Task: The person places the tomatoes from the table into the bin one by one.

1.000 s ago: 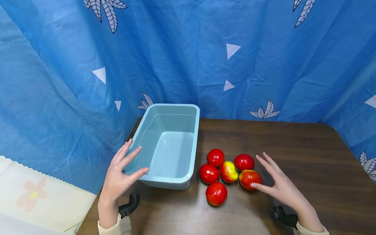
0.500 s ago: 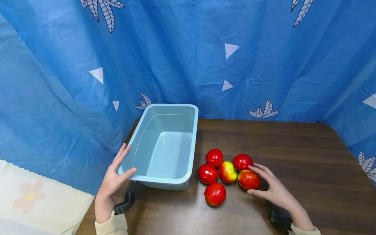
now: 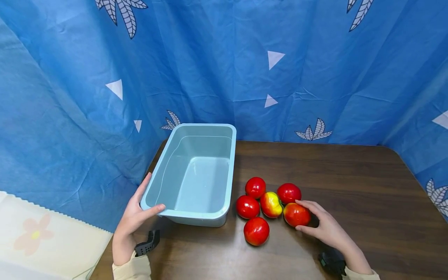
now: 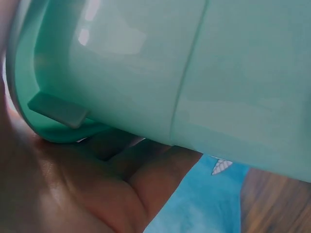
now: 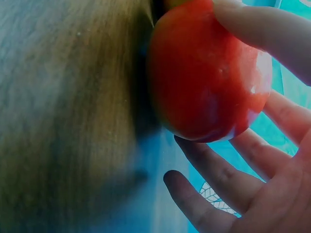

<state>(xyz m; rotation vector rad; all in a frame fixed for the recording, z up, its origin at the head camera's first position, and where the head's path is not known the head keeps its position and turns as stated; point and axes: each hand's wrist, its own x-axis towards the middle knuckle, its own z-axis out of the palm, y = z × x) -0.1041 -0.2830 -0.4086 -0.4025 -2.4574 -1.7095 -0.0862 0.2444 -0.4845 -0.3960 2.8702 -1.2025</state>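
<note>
In the head view my left hand [image 3: 134, 216] holds the near left corner of a light blue plastic tub [image 3: 229, 182], thumb over the rim. The left wrist view shows the fingers [image 4: 160, 177] against the tub's outer wall [image 4: 131, 73]. My right hand [image 3: 325, 225] grips a glossy red-orange round fruit [image 3: 296, 214] from its right side. In the right wrist view the thumb [image 5: 272, 29] lies on this fruit [image 5: 204, 77] and some fingertips touch it from the other side. The fruit still rests on the table or just over it; I cannot tell which.
Left of the held fruit sit several glossy red fruits [image 3: 256, 231] and one red-and-yellow fruit [image 3: 271, 204], close together. Nothing lies inside the tub. The dark wooden table [image 3: 367, 186] ends at a blue patterned curtain [image 3: 245, 58] behind.
My left hand has come down onto the tub's corner and taken hold of the rim. The tub has barely shifted. My right hand has moved left and closed around the red-orange fruit.
</note>
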